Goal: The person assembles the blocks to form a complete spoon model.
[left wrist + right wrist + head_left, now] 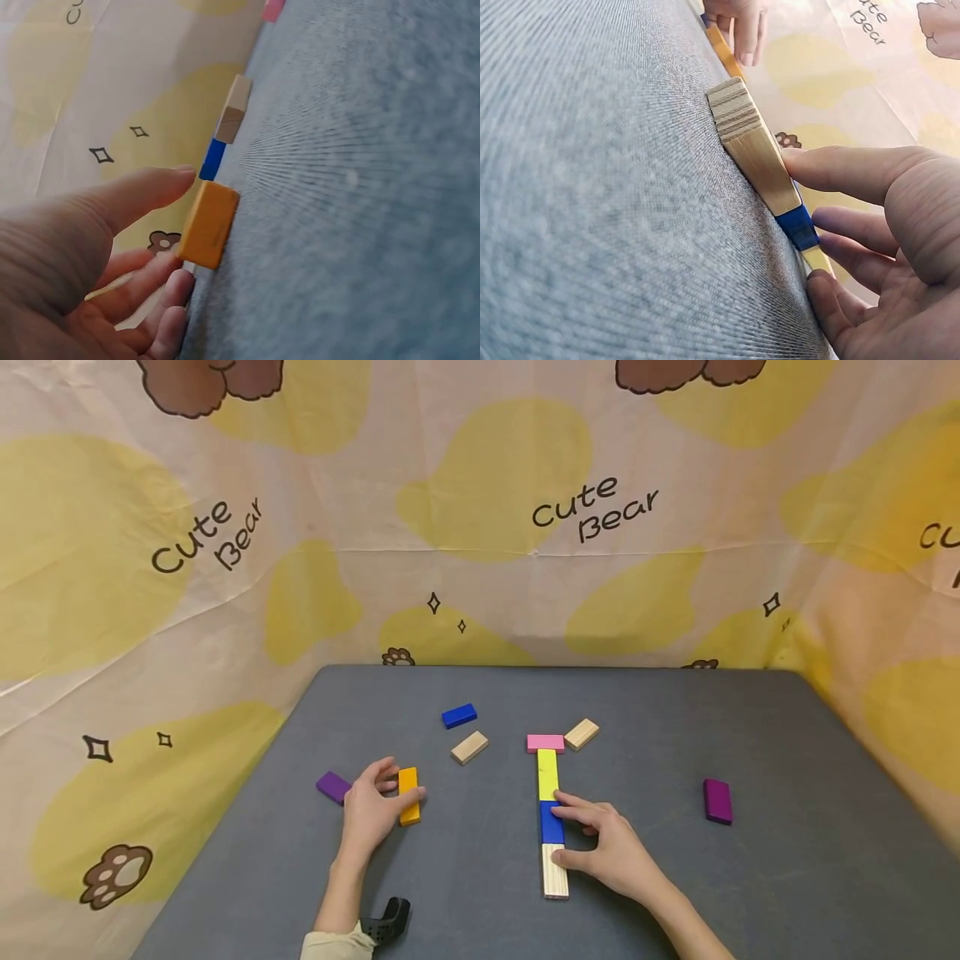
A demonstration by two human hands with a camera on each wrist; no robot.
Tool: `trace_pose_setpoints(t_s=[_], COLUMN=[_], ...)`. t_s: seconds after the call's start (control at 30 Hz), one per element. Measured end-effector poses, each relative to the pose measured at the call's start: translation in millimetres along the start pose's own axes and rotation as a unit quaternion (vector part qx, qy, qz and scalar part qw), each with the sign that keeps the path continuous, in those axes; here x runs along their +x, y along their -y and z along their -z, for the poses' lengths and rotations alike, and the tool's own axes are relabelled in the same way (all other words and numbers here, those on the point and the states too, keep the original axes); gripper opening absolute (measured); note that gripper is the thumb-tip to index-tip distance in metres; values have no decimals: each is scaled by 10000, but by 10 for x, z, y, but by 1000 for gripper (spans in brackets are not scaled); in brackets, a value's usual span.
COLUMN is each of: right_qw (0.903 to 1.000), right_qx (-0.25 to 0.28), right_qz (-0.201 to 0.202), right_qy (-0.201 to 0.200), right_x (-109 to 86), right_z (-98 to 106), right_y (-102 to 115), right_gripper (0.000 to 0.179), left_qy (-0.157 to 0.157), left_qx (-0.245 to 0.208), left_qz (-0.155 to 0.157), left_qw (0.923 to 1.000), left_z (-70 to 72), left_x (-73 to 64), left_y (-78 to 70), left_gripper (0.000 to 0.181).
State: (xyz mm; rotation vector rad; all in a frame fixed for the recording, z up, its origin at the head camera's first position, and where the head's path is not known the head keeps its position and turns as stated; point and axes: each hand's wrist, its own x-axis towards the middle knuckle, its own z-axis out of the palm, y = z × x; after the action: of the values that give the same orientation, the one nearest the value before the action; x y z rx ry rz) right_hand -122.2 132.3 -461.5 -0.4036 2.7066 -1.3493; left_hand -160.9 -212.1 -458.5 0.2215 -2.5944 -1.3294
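My left hand (371, 808) is at an orange block (408, 785), its thumb stretched across the block in the head view and its fingers on the block's left side. The left wrist view shows thumb and fingers spread apart beside the orange block (208, 225). My right hand (611, 847) rests at a straight row of blocks. Its thumb touches the natural wood block (555, 881), while its extended fingers lie at the blue block (551, 828) and yellow block (547, 772). A pink block (545, 743) lies crosswise at the row's far end.
Beside the pink block is a wooden block (582, 734). Farther left lie another wooden block (469, 748) and a blue block (459, 716). A purple block (332, 787) sits left of my left hand; another purple block (717, 802) lies far right. A printed cloth (480, 585) hangs behind the grey table (645, 735).
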Motion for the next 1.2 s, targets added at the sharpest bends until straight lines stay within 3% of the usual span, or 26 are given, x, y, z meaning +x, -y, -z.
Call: trace_pose_setpoints(t_s=[0.2,0.67,1.2], right_qw=[10000,9996,9998], right_qx=[33,-73,-95], right_qz=[-35,-256,-159], right_qy=[-27,1,-48], right_x=[7,-8,-12], right_z=[12,-16,-21], right_y=[17,4,7], right_gripper=[59,59,58], left_qy=[-18,37,113], left_qx=[-19,-66,-59], left_qz=[-179,-154,-161], left_qw=[9998,9999,9998], left_z=[-35,-51,-46], left_x=[33,0,-4], left_y=[26,43,16], left_gripper=[67,64,61])
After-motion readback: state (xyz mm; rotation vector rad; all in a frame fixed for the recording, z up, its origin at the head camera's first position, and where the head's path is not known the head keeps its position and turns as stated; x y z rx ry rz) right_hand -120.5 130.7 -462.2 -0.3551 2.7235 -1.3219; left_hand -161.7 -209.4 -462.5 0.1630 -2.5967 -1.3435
